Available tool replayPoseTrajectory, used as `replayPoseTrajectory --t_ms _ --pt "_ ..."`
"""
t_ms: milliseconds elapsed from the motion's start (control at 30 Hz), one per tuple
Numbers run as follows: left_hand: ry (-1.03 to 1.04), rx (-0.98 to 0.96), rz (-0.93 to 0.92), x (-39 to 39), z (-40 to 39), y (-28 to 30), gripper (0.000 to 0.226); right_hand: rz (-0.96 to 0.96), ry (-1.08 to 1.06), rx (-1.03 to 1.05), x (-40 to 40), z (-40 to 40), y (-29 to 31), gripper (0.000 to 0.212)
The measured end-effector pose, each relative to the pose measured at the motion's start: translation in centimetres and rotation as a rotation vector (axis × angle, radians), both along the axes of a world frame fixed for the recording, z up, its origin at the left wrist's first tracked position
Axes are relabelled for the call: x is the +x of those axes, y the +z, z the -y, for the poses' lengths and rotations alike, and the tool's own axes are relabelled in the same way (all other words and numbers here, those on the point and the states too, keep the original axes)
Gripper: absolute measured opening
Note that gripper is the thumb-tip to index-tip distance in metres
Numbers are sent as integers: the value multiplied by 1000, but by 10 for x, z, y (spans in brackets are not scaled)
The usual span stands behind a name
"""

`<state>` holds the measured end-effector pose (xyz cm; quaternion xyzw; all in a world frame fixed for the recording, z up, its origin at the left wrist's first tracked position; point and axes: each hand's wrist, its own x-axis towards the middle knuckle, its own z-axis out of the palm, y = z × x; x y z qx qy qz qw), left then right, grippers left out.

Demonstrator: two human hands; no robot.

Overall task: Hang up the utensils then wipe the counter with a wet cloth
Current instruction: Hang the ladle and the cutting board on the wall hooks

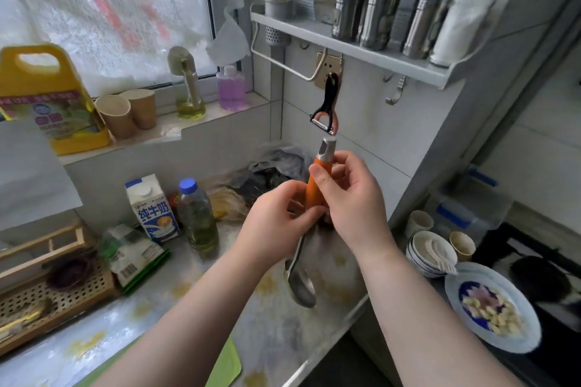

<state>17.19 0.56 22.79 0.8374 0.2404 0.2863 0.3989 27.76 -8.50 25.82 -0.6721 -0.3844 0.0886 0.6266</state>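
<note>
A: What writing can you read?

B: The milk carton [153,208] shows "纯牛奶" in blue letters. The yellow oil jug [47,97] on the window ledge has a label, but it is too blurred to read.

A: And the utensil?

B: It is a ladle [314,223] with an orange handle, a grey end with a hanging hole, and a steel bowl that hangs down over the counter [220,302]. It is held almost upright, in the air, in front of the wall.

A: How do the hands hold it?

B: The left hand [276,223] grips the lower part of the orange handle, fingers curled round it. The right hand [352,198] holds the upper part, thumb across the front and fingers bent behind.

A: Is there room above?

B: A black peeler [327,104] hangs on a hook just above the grey end. Another hook [396,93] under the shelf [345,44], to the right, is free. The counter edge runs near the stacked bowls [430,251].
</note>
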Motion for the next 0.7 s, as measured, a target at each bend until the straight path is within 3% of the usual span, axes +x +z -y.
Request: replayPoseTrajectory --t_ms 167,333,533,700 --pt "24 17 82 76 27 15 25 -37 -24 36 76 25 11 22" --pt "107 18 27 131 40 18 39 -126 69 28 136 28 6 17" --pt "231 22 -22 155 35 14 31 -80 171 -26 161 18 2 12" --pt "246 -40 32 164 26 24 40 -98 162 -19 168 7 11 13"
